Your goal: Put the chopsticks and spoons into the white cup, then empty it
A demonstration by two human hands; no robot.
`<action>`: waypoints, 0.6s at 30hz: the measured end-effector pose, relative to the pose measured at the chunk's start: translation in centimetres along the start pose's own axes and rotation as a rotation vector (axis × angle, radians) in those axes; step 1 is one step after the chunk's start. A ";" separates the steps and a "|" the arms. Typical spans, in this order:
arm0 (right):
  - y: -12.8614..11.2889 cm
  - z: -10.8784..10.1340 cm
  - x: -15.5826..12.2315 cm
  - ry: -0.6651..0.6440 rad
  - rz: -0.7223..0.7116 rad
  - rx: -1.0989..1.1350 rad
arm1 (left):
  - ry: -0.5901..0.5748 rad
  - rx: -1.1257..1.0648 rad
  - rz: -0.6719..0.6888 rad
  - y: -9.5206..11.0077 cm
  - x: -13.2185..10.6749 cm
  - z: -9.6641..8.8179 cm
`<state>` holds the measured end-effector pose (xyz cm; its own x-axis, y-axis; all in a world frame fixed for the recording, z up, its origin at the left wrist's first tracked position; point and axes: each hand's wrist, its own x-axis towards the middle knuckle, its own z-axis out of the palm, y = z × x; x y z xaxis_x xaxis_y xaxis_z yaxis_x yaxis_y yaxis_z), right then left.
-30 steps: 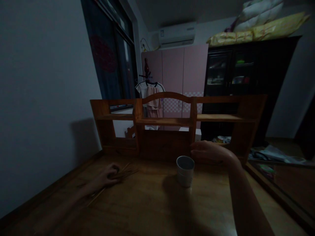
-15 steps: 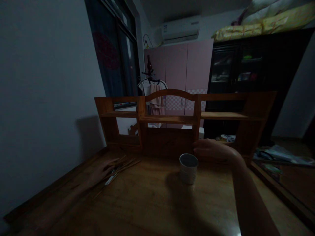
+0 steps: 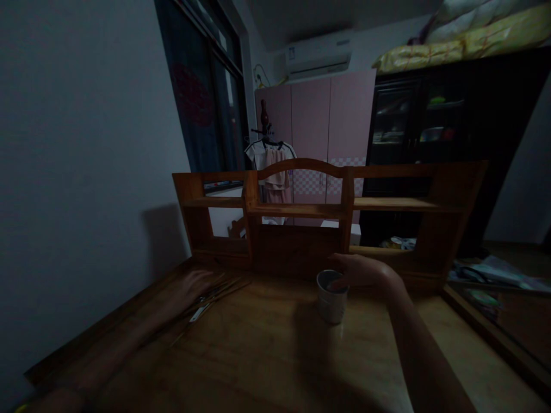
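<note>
A grey metal-looking cup (image 3: 331,305) stands upright on the wooden desk. My right hand (image 3: 359,271) reaches over its right rim from the side, thumb and fingers apart at the cup's mouth; whether they touch the rim is hard to tell. On the left, my left hand (image 3: 193,288) lies low over a loose bunch of thin sticks (image 3: 224,291), its fingers stretched out and somewhat dim. A small white-handled item (image 3: 197,314) lies among the sticks beside this hand. Part of the bunch is hidden beneath the hand.
A wooden shelf unit (image 3: 297,210) runs along the desk's (image 3: 258,355) back edge. A white wall (image 3: 86,172) borders the left side. Past the shelf are a pink wardrobe (image 3: 310,120), hanging clothes (image 3: 275,166) and a dark cabinet (image 3: 396,132).
My right hand has moved left and down, from behind the cup's right side to over its mouth. My left hand has shifted slightly up and right along the sticks. The view has turned a little.
</note>
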<state>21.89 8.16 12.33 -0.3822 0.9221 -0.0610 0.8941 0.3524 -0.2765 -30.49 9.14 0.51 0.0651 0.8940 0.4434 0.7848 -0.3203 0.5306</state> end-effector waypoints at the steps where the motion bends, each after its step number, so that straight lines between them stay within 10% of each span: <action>1: -0.4 0.2 0.1 -0.029 0.001 -0.018 | 0.026 0.009 0.031 0.6 0.4 0.3; 6: -2.8 1.7 1.1 -0.090 0.043 -0.106 | 0.163 -0.049 0.196 7.9 2.3 3.6; 12: -5.8 2.8 1.4 -0.056 0.078 -0.164 | -0.080 -0.352 0.242 18.9 0.4 11.8; 18: -8.5 1.6 -1.4 0.099 -0.122 -0.054 | -0.079 -0.799 0.153 24.5 -1.5 17.6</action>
<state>14.44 3.57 13.27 -0.4665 0.8821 0.0655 0.8545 0.4686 -0.2243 -0.49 5.41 0.15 0.2026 0.8322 0.5161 0.0897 -0.5406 0.8365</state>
